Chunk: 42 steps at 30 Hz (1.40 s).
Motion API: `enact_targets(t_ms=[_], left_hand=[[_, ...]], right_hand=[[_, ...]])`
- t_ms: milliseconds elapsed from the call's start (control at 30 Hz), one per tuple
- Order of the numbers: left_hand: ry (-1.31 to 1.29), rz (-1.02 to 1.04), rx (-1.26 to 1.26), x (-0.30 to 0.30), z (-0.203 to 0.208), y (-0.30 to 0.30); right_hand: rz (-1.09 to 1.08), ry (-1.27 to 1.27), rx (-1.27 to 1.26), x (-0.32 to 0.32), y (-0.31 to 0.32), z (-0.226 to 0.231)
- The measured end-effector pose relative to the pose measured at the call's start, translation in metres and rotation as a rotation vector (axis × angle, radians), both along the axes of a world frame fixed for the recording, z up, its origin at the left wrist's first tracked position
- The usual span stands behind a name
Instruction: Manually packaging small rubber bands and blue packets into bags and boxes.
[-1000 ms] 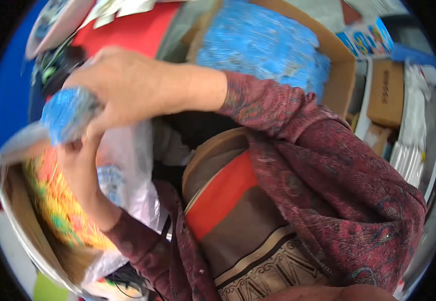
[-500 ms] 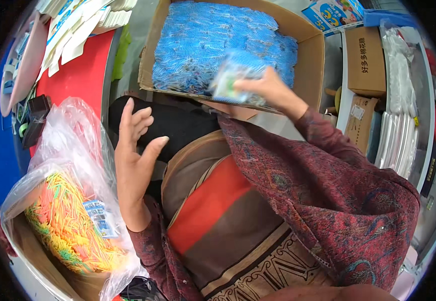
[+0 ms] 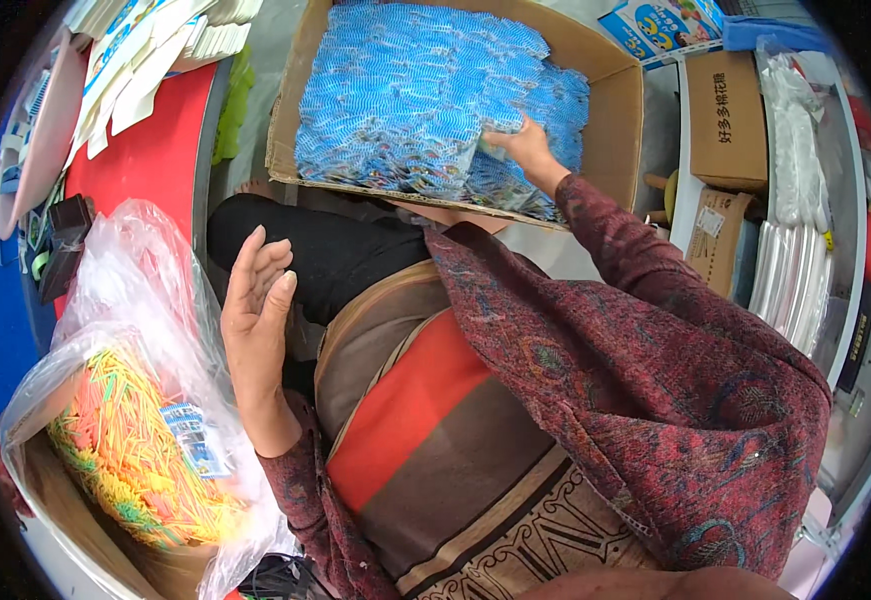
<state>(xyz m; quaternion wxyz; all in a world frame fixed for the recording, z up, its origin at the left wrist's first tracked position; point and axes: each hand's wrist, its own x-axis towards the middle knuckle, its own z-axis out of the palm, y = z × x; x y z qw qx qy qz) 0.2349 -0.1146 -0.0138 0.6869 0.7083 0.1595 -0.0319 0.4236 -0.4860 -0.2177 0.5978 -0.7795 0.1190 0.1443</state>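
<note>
R hand (image 3: 528,148), mid-swing a moment ago, is now touching blue pkts (image 3: 405,90) in the carton (image 3: 615,130), can't tell if gripping, prob. adding one to the rest, w/ L hand (image 3: 252,325) hovering open & empty.

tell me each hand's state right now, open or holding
Left hand: open, holding nothing.
Right hand: among blue packets in the cardboard box; whether it grips one can't be told.

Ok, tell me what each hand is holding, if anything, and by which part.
The left hand is open, holding nothing. The right hand is at the blue-striped packets in the cardboard box; whether it grips one, and where, cannot be told.
</note>
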Motion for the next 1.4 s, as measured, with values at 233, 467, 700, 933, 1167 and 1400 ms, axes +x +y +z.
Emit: enact_targets(t_ms=[233, 467, 700, 933, 1167, 1400], left_hand=[[-0.026, -0.001, -0.052, 0.000, -0.007, -0.006], [-0.027, 0.064, -0.061, -0.017, -0.007, 0.001], [-0.038, 0.085, -0.081, -0.021, -0.012, 0.000], [-0.041, 0.081, -0.087, -0.024, -0.011, 0.000], [-0.164, 0.182, 0.014, -0.043, 0.007, -0.001], [-0.274, 0.396, 0.221, -0.101, 0.040, 0.009]], right_hand=[[0.026, -0.071, 0.051, 0.004, 0.011, -0.017], [0.067, -0.003, -0.260, -0.006, 0.003, -0.001], [-0.038, 0.030, -0.058, -0.002, -0.008, -0.048], [0.383, 0.037, 0.053, -0.001, -0.001, -0.031], [0.140, -0.360, -0.060, 0.010, -0.008, 0.046], [0.421, -0.511, 0.363, -0.007, 0.143, 0.186]])
